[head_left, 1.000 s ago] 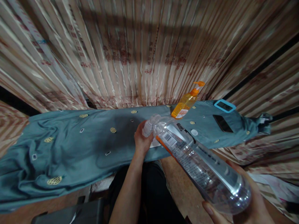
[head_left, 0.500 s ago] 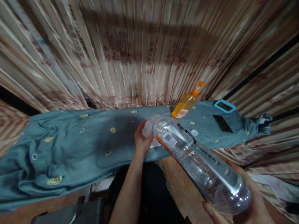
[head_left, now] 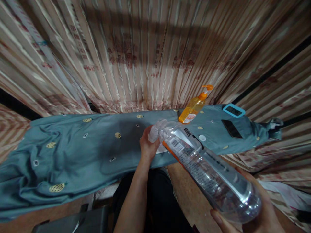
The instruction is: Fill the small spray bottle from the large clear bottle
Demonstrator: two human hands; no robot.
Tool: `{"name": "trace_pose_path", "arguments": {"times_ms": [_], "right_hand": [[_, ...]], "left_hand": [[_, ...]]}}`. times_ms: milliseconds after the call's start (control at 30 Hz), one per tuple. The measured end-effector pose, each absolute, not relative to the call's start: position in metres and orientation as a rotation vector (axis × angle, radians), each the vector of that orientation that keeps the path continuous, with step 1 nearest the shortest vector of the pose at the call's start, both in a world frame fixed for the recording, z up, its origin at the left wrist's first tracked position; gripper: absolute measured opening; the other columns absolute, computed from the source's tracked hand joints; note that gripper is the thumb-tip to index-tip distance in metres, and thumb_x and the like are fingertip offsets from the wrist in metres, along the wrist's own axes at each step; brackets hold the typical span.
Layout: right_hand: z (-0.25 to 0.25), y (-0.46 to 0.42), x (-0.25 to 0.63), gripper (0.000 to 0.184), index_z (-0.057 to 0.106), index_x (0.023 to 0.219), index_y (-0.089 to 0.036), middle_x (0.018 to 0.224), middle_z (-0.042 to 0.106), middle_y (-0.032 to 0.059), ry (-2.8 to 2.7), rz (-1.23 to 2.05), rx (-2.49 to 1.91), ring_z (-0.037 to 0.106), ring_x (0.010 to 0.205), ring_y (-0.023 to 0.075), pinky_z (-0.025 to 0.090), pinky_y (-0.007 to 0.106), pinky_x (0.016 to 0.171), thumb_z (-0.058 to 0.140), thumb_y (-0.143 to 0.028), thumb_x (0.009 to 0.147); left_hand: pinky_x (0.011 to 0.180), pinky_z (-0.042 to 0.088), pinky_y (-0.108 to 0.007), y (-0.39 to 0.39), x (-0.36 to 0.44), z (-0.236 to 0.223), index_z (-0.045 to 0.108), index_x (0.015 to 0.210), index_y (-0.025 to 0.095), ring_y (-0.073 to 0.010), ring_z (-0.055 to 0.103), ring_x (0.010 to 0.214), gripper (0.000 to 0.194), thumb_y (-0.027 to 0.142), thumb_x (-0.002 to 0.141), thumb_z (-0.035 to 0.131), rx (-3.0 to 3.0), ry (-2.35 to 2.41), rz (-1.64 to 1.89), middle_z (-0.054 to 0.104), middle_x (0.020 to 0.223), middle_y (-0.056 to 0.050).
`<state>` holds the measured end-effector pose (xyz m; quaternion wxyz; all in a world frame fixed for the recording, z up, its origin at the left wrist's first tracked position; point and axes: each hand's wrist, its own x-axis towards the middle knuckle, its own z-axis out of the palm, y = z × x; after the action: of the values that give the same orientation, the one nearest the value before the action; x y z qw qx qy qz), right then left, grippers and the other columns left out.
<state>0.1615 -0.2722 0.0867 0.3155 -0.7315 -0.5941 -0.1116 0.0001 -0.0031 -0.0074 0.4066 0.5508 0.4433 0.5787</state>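
Note:
My right hand (head_left: 263, 210) is wrapped round the base of a large clear plastic bottle (head_left: 206, 168), which lies tilted with its neck toward the upper left. The bottle carries a printed label with a barcode, and I see no liquid in it. At the neck end, my left hand (head_left: 148, 144) is closed on a small clear plastic container (head_left: 154, 133). That container touches or overlaps the bottle's mouth; I cannot tell which. A white round cap (head_left: 202, 138) lies on the cloth beyond the bottle. Part of a white label or sheet (head_left: 161, 149) shows behind the bottle.
A blue-green cloth (head_left: 80, 152) with pineapple prints covers the narrow table. An orange pump bottle (head_left: 193, 108) stands behind the large bottle. To the right are a blue-framed digital timer (head_left: 233, 110) and a dark phone (head_left: 231, 128). Pleated curtains (head_left: 145, 58) hang close behind.

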Motion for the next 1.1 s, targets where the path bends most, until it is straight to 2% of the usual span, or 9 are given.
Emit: {"name": "trace_pose_path", "arguments": {"times_ms": [267, 500, 667, 867, 1100], "right_hand": [[0.091, -0.27, 0.16, 0.098, 0.032, 0.166, -0.023, 0.143, 0.064, 0.0147, -1.566, -0.303, -1.915, 0.074, 0.115, 0.0328, 0.066, 0.039, 0.084, 0.079, -0.045, 0.083], [0.082, -0.273, 0.161, 0.107, 0.031, 0.166, -0.025, 0.148, 0.061, 0.0177, -1.515, -0.215, -1.909, 0.071, 0.121, 0.0402, 0.067, 0.05, 0.085, 0.085, -0.047, 0.076], [0.079, -0.275, 0.163, 0.1, 0.035, 0.165, -0.025, 0.146, 0.062, 0.0147, -1.491, -0.206, -1.906, 0.071, 0.121, 0.0345, 0.066, 0.042, 0.087, 0.083, -0.046, 0.079], [0.079, -0.276, 0.165, 0.102, 0.033, 0.165, -0.023, 0.15, 0.058, 0.0165, -1.49, -0.19, -1.906, 0.067, 0.127, 0.0372, 0.065, 0.045, 0.092, 0.083, -0.046, 0.079], [0.082, -0.275, 0.163, 0.099, 0.032, 0.166, -0.021, 0.146, 0.06, 0.0181, -1.554, -0.243, -1.917, 0.071, 0.121, 0.0366, 0.066, 0.045, 0.089, 0.079, -0.048, 0.083]], "left_hand": [[0.096, 0.06, -0.04, -0.003, -0.001, -0.007, 0.071, 0.116, 0.021, -0.0274, 0.075, 0.106, 0.049, 0.031, 0.069, 0.084, 1.38, 1.128, 1.438, 0.079, 0.112, -0.008], [0.095, 0.06, -0.04, -0.003, 0.0, -0.007, 0.071, 0.116, 0.02, -0.0262, 0.075, 0.104, 0.048, 0.033, 0.071, 0.083, 1.384, 1.117, 1.439, 0.079, 0.111, -0.007], [0.096, 0.059, -0.039, -0.003, 0.0, -0.009, 0.071, 0.116, 0.02, -0.0265, 0.074, 0.106, 0.048, 0.034, 0.071, 0.082, 1.39, 1.134, 1.453, 0.079, 0.113, -0.008], [0.095, 0.059, -0.039, -0.003, -0.001, -0.008, 0.071, 0.116, 0.02, -0.0262, 0.075, 0.104, 0.049, 0.036, 0.071, 0.082, 1.389, 1.109, 1.459, 0.079, 0.112, -0.008], [0.094, 0.06, -0.039, -0.003, -0.001, -0.008, 0.072, 0.115, 0.02, -0.0261, 0.075, 0.104, 0.048, 0.035, 0.071, 0.083, 1.391, 1.097, 1.461, 0.079, 0.11, -0.008]]}}
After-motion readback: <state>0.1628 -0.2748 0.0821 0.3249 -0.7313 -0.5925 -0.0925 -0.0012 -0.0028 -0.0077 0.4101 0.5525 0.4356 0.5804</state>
